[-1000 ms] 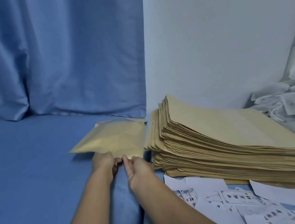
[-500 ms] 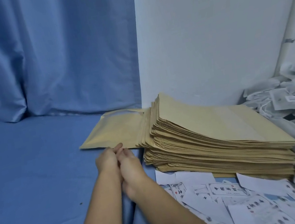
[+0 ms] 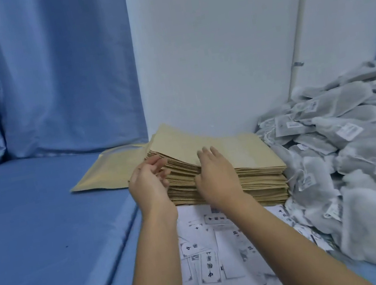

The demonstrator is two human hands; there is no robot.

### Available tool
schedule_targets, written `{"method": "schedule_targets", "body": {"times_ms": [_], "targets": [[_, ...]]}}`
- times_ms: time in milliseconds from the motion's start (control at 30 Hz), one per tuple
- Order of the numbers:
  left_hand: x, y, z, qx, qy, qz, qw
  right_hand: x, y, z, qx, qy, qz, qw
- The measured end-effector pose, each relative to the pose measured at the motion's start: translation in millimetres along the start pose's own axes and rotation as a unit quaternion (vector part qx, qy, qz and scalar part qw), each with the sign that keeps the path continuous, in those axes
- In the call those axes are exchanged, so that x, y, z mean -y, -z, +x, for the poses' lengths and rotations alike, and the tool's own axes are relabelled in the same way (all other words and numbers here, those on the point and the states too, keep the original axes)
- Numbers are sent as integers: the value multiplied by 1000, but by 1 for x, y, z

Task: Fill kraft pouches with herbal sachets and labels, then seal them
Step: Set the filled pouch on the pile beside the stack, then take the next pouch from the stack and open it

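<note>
My right hand (image 3: 215, 177) lies on the stack of empty pouches (image 3: 246, 155). Its fingers are nearly straight and spread over the top pouch, and its thumb is pressed against the near edge of the pile. It grips nothing, only rests there. My left hand (image 3: 150, 186) is at the stack's left end with the palm turned toward it and the fingers loosely curled. The fingertips are right at the pouch edges, though I cannot tell whether they touch, and this hand holds nothing either.

The stack sits against the white wall (image 3: 214, 38), its layers fanned out a little at the left end. Just beside it on the left, one filled pouch (image 3: 110, 172) lies flat on the blue cloth (image 3: 37, 242), with its far right corner tucked behind the stack's end.

The labels (image 3: 211, 258) are scattered loose under my forearms — white slips with dark print, some overlapping, the nearest to the stack running up to its base. To the right of the stack the sachets (image 3: 355, 139) are heaped in a grey pile — soft mesh bags with small white tags and strings — crowding right up to the stack's right side. A blue curtain (image 3: 32, 68) hangs behind the cloth on the left.
</note>
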State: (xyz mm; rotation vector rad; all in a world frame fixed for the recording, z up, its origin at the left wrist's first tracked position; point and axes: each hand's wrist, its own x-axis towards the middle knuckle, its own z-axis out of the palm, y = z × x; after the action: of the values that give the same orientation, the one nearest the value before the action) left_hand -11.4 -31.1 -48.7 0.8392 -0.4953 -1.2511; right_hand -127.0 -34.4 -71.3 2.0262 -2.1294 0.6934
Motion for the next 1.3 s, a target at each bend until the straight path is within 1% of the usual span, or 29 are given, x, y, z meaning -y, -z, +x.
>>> {"method": "schedule_targets", "body": {"times_ms": [33, 67, 100, 167, 200, 267, 367, 467, 533, 600, 667, 700, 767, 800, 867, 900, 933, 967, 1000, 1067, 1100, 1133, 1167, 1200, 1267, 1300], "targets": [[8, -1, -4, -4, 15, 9, 1000, -12, -2, -4, 28, -8, -45, 999], [15, -1, -8, -12, 27, 18, 999, -21, -4, -9, 36, -14, -65, 997], [21, 1, -11, -22, 39, 25, 999, -27, -4, -14, 23, -17, -63, 998], [28, 3, -14, -40, 60, 33, 997, -34, -3, -24, -39, -10, -67, 997], [29, 3, -15, -43, 68, 35, 996, -37, -3, -27, -68, 3, -79, 994], [27, 3, -17, -42, 66, 39, 996, -44, -3, -32, -100, 29, -86, 991], [23, 2, -18, -27, 25, 70, 997, -51, 0, -37, -149, 48, -30, 987], [14, 4, -16, 2, 20, 92, 996, -57, 3, -43, -219, 45, 51, 973], [11, 5, -14, 16, 4, 129, 992, -61, 2, -45, -246, 48, 60, 966], [13, 6, -14, 30, -31, 194, 980, -64, -1, -46, -248, 51, 68, 965], [19, 7, -14, 39, -69, 242, 967, -66, -6, -46, -250, 38, 101, 962], [23, 7, -14, 37, -100, 260, 960, -66, -8, -46, -244, 22, 121, 962], [26, 4, -18, 12, -192, 288, 938, -64, -10, -48, -226, -11, 152, 962], [27, 1, -22, 0, -238, 282, 929, -63, -9, -49, -220, -20, 171, 960], [25, -7, -34, 23, -311, 231, 921, -60, -6, -53, -210, -35, 211, 954], [24, -11, -40, 55, -348, 213, 911, -59, -5, -56, -202, -42, 228, 951], [24, -13, -44, 98, -386, 214, 892, -58, -4, -58, -194, -51, 245, 949], [25, -15, -49, 146, -422, 236, 863, -57, -3, -61, -185, -60, 266, 944], [27, -15, -50, 190, -456, 273, 826, -57, -2, -63, -176, -70, 292, 937], [32, -15, -48, 246, -508, 382, 732, -56, 0, -67, -157, -97, 348, 919], [34, -16, -46, 262, -515, 437, 689, -56, 1, -68, -147, -115, 381, 905], [36, -16, -45, 278, -503, 488, 657, -57, 0, -68, -135, -138, 432, 881], [39, -16, -45, 292, -478, 533, 634, -57, -1, -68, -118, -163, 505, 839], [42, -15, -44, 304, -452, 565, 620, -57, -1, -68, -99, -188, 593, 777], [47, -13, -44, 308, -404, 609, 609, -54, 2, -67, -73, -218, 751, 618], [49, -13, -44, 304, -386, 625, 607, -54, 4, -68, -72, -226, 803, 547]]}}
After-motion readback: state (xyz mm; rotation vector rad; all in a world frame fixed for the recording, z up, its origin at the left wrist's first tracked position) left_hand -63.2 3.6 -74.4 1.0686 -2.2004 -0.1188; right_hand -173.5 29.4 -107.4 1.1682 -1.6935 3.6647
